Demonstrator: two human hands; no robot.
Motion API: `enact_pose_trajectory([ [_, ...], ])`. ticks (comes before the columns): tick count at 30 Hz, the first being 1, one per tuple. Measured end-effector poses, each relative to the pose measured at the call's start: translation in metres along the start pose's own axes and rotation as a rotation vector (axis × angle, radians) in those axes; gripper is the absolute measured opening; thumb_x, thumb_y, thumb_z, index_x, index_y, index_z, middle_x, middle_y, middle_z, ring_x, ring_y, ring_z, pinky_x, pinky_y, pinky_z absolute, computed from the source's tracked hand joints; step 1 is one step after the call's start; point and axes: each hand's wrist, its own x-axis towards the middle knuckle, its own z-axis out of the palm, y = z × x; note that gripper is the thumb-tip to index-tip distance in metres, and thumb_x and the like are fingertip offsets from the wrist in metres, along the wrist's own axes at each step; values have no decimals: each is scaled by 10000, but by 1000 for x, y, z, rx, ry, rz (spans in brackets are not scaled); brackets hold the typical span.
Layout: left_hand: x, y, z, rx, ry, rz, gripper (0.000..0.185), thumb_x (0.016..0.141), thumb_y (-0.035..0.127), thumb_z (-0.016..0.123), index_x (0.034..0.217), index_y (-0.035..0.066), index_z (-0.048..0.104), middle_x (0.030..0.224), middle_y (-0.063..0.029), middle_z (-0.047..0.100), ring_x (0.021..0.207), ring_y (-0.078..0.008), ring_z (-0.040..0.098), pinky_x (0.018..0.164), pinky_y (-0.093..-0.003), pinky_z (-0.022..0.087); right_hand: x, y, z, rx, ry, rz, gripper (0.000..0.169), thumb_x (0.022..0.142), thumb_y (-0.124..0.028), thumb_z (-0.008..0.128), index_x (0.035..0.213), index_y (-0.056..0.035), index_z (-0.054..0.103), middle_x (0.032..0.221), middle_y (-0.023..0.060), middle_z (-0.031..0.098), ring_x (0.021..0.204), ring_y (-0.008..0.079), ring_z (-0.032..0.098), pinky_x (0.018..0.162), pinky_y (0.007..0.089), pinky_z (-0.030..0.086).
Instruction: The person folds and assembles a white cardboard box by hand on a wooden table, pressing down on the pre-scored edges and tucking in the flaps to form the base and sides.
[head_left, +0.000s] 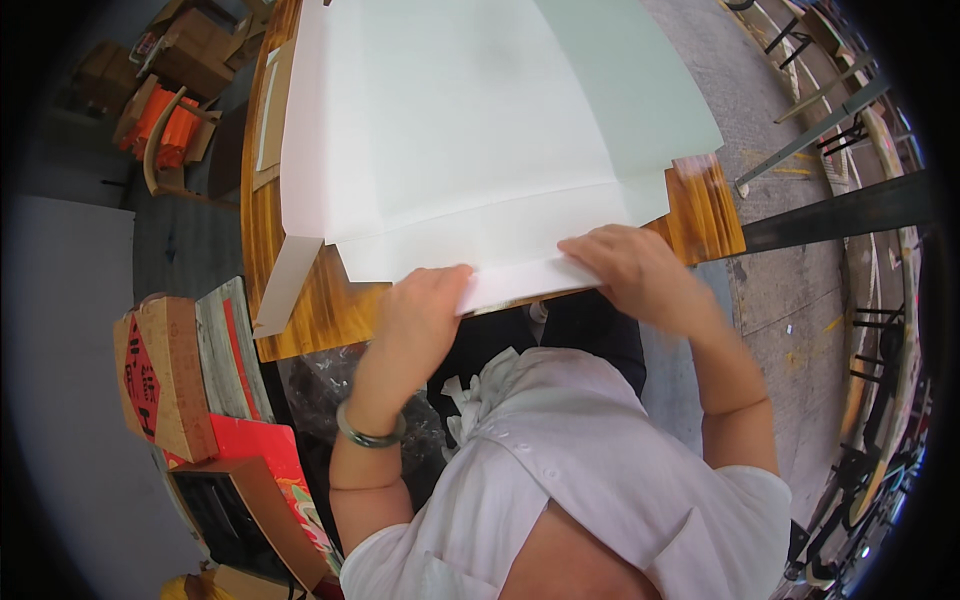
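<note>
A large white sheet of card (480, 112) with creased fold lines and cut corners lies over a wooden table (330, 300). Its near flap (525, 281) is bent along the table's front edge. My left hand (427, 307) grips the left part of this flap, fingertips curled over it. Farther right, my right hand (637, 270) pinches the same flap with the fingers on top. The undersides of both hands' grips are hidden. A narrow side flap (304, 135) stands partly raised along the card's left, and its near end piece (289, 285) angles down over the tabletop.
Brown cardboard pieces (274, 112) lie at the table's left edge. A printed carton (165, 375) and a dark-fronted box (240, 510) stand to the lower left. A wooden chair (161, 150) is beyond them. A dark metal beam (840, 214) extends from the table's right corner.
</note>
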Motion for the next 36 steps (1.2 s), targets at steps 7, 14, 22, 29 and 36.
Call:
enact_pose_trajectory([
  [7,61,-46,-21,-153,-375,-123,467,755,295,864,1025,72,555,677,-123,686,604,-329,654,642,-386,541,63,42,-22,246,-343,170,266,769,-110,798,897,-9,588,695,169,642,623,326,612,586,392,480],
  [14,67,-42,-14,227,-78,-26,797,703,332,888,1384,109,537,1360,-207,525,1250,-341,512,1030,-494,456,74,52,-11,-97,-266,175,355,677,-193,857,919,-37,649,931,126,669,922,291,645,800,410,508],
  [22,-2,18,68,66,48,94,894,781,385,799,1485,-18,422,1590,-180,356,1498,-330,296,1206,-577,198,-1,-22,60,-89,15,-31,785,804,-380,750,1417,27,478,1513,151,461,1445,317,381,1203,526,265],
  [29,-40,-2,50,236,17,-126,1054,715,515,821,1539,38,369,1610,-157,340,1503,-308,301,1194,-603,200,-48,-11,31,-246,-32,189,956,757,-509,792,1521,-91,398,1593,49,390,1494,256,324,1218,525,235],
  [36,-60,-19,39,204,161,-193,1037,727,533,820,1513,14,385,1585,-224,332,1488,-365,299,1156,-666,218,-56,11,16,-331,154,229,879,742,-401,841,1456,-61,459,1511,114,480,1414,280,435,1148,527,332],
])
